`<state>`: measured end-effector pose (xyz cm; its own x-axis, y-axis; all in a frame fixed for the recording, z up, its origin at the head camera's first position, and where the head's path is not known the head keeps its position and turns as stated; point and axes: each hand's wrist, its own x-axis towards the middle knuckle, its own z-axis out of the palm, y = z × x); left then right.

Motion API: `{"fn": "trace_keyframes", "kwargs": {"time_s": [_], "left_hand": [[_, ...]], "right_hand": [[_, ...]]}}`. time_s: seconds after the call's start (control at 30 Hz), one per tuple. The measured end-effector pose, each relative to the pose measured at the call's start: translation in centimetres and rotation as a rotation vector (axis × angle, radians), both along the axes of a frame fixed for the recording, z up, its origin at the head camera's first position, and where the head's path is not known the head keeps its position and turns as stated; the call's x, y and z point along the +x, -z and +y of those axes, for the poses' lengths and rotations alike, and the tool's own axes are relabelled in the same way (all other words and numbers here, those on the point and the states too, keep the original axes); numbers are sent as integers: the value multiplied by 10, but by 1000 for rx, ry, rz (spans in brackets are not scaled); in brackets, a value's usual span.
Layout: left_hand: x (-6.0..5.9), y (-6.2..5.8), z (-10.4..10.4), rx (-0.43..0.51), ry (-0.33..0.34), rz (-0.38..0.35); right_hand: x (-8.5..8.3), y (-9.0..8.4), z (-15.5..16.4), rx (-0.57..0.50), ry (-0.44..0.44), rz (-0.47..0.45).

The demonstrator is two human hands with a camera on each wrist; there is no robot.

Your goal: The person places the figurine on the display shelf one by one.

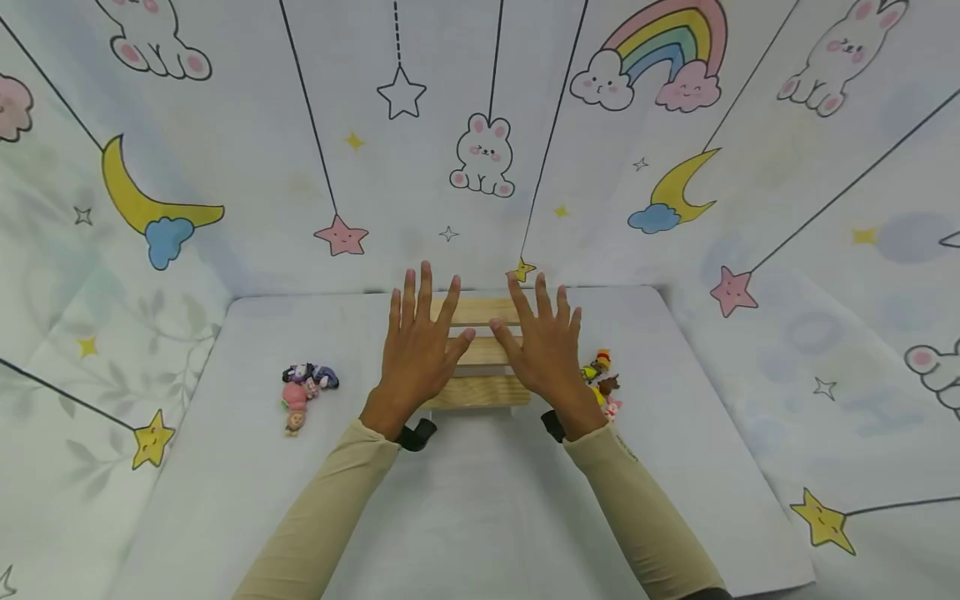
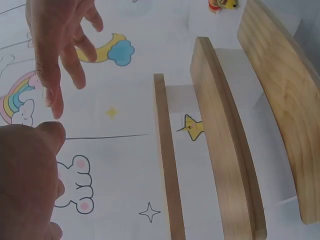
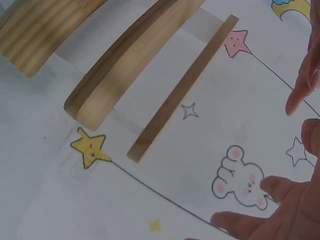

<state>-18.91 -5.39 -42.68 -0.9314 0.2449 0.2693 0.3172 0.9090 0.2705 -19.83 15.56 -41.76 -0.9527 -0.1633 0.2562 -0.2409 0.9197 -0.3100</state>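
Note:
A small stepped rack (image 1: 480,392) with three pale wooden slats on white supports stands at the middle of the table. Over its left side my left hand (image 1: 417,350) is held with fingers spread and straight, holding nothing. My right hand (image 1: 545,346) mirrors it over the right side, fingers also spread, palm down. Between the two thumbs a gap shows the slats. In the left wrist view the wooden slats (image 2: 225,145) stand apart from both hands. The right wrist view shows the slats (image 3: 135,65) at the left and the fingers (image 3: 240,225) apart from them.
Left of the rack lies a cluster of small figurines (image 1: 303,392), purple, dark and pink. Another cluster of figurines (image 1: 604,362), red, yellow and brown, lies to the right, partly behind my right wrist. The white table (image 1: 472,517) meets a cartoon-printed backdrop (image 1: 427,183).

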Motion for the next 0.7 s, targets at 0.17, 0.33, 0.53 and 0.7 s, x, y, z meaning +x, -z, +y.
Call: {"fn": "trace_keyframes", "kwargs": {"time_s": [0.17,0.33,0.53,0.7], "left_hand": [[1,2,-3,88,2,20],[0,8,-8,194,-2,81],[1,24,-18,416,4,155],[1,41,-24,568,-7,163]], "right_hand": [[2,3,8,-34,8,29],[4,7,17,-82,32,38],[4,15,29,-134,51,36],[5,20,38,-169,54,51]]}}
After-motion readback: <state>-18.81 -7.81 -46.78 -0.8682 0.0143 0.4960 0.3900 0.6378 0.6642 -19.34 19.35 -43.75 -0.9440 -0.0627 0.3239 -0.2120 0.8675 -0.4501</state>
